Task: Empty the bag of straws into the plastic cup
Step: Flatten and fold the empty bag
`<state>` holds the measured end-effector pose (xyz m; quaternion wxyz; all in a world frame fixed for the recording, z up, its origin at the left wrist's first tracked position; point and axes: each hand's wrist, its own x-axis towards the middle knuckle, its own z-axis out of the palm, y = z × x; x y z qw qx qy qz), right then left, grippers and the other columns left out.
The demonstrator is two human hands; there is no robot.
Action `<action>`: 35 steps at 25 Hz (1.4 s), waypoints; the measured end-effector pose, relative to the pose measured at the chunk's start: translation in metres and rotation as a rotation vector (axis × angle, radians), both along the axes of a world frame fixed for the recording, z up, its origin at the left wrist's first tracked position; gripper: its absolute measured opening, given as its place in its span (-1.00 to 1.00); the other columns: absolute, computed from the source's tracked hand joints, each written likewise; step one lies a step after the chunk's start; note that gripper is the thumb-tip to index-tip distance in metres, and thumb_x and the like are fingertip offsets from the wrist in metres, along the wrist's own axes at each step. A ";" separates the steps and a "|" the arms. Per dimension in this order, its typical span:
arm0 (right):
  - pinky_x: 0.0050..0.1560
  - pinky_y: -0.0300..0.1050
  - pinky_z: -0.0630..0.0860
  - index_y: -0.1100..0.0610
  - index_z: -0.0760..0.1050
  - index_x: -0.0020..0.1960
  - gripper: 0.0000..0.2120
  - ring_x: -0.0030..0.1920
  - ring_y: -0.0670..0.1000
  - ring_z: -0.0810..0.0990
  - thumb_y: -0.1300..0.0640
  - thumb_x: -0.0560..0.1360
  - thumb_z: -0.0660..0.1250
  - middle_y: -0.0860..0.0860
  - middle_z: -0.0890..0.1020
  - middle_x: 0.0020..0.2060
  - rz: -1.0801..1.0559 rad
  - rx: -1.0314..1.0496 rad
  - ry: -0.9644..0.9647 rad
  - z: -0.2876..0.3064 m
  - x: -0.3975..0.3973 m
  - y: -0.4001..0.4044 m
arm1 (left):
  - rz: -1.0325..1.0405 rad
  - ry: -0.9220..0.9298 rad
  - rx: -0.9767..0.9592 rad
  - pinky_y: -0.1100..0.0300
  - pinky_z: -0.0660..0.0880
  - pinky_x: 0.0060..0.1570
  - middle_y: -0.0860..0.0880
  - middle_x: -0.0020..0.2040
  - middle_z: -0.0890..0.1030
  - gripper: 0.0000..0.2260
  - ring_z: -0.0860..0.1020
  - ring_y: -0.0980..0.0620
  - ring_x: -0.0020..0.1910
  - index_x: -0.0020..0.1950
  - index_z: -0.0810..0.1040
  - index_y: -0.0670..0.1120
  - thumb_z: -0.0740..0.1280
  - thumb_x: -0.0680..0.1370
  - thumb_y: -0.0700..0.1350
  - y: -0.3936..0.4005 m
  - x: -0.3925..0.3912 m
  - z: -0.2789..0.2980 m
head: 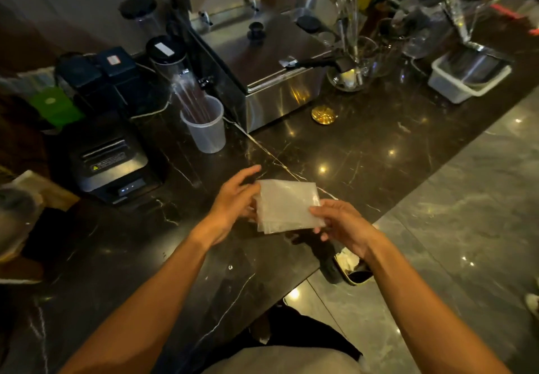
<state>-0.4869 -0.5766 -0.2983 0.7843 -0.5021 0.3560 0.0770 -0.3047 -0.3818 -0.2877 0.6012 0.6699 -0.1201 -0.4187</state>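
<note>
A translucent plastic cup [206, 128] stands upright on the dark marble counter [364, 163], with dark wrapped straws [188, 93] leaning out of it toward the upper left. Nearer to me, both hands hold a flat, folded clear plastic bag [287, 206] just above the counter. My left hand [233, 201] grips its left edge with the index finger stretched out. My right hand [341, 222] pinches its lower right corner. The bag looks flat, with no straws showing inside.
A black receipt printer [112, 166] sits left of the cup. A steel box appliance [262, 61] stands behind it, with glass pitchers [347, 38], a gold lid [323, 114] and a white tub [466, 79] to the right. The counter edge runs diagonally at right; a bin [350, 265] stands below.
</note>
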 end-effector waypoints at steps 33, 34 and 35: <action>-0.40 -0.15 0.56 0.22 0.55 0.01 -0.87 -0.30 0.03 0.60 0.41 0.55 0.35 0.18 0.62 -0.16 -0.564 -0.127 0.547 -0.369 -0.311 -0.250 | -0.413 0.100 0.716 0.08 0.61 -0.12 -0.20 0.01 0.66 -0.86 0.63 -0.06 -0.14 0.13 0.62 -0.20 0.38 0.60 -0.19 -0.330 -0.326 -0.377; -0.42 -0.16 0.55 0.21 0.54 0.01 -0.87 -0.30 0.03 0.61 0.41 0.55 0.35 0.17 0.62 -0.16 -0.537 -0.131 0.566 -0.397 -0.310 -0.254 | -0.406 0.099 0.734 0.12 0.60 -0.19 -0.19 -0.02 0.66 -0.87 0.63 -0.05 -0.18 0.10 0.62 -0.19 0.39 0.59 -0.18 -0.332 -0.326 -0.403; -0.44 -0.17 0.55 0.20 0.54 0.00 -0.87 -0.28 0.04 0.61 0.40 0.55 0.36 0.16 0.63 -0.16 -0.526 -0.136 0.588 -0.426 -0.308 -0.258 | -0.394 0.098 0.751 0.17 0.58 -0.26 -0.18 -0.04 0.65 -0.91 0.63 -0.02 -0.23 0.05 0.61 -0.17 0.41 0.59 -0.17 -0.335 -0.326 -0.431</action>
